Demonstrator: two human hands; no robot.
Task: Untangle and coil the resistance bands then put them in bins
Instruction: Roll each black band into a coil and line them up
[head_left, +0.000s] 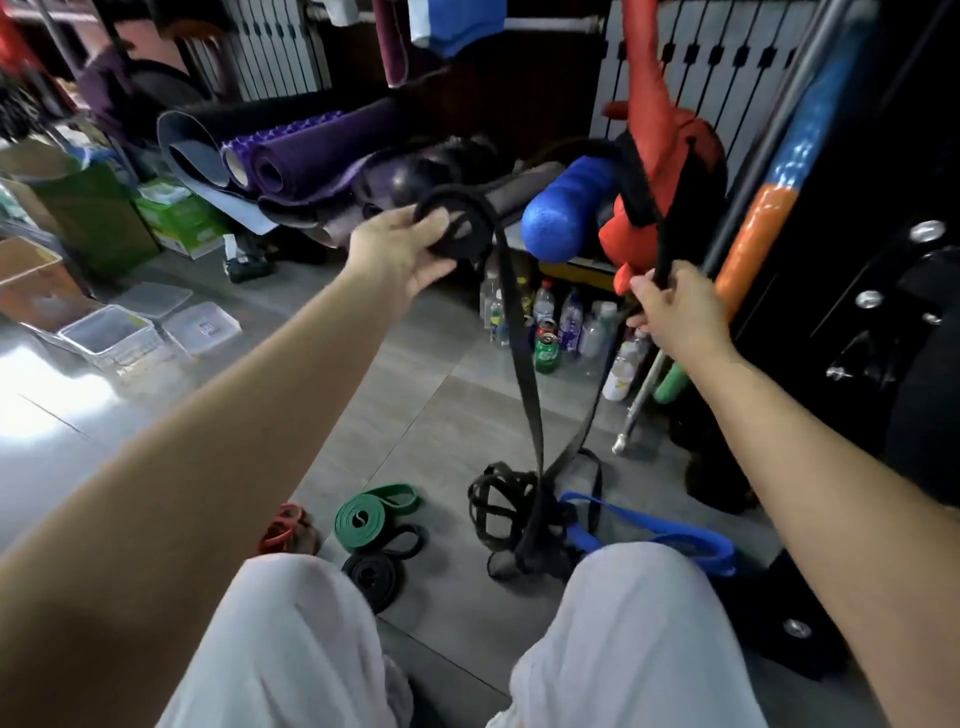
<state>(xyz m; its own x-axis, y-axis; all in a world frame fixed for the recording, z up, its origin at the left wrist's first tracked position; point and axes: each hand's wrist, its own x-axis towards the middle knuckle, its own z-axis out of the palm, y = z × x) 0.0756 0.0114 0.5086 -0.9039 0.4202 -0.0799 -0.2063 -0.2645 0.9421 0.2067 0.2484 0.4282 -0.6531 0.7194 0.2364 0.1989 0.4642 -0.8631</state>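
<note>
Evidently the black band (519, 338) hangs as a long upright loop from both hands down to a tangle (511, 512) on the floor at lower centre. The left hand (400, 254), upper centre, curls round its started coil (457, 228), and the right hand (670, 312), centre right, pinches the other strand. How the band threads through that tangle beside a blue band (670, 535) is hard to make out.
</note>
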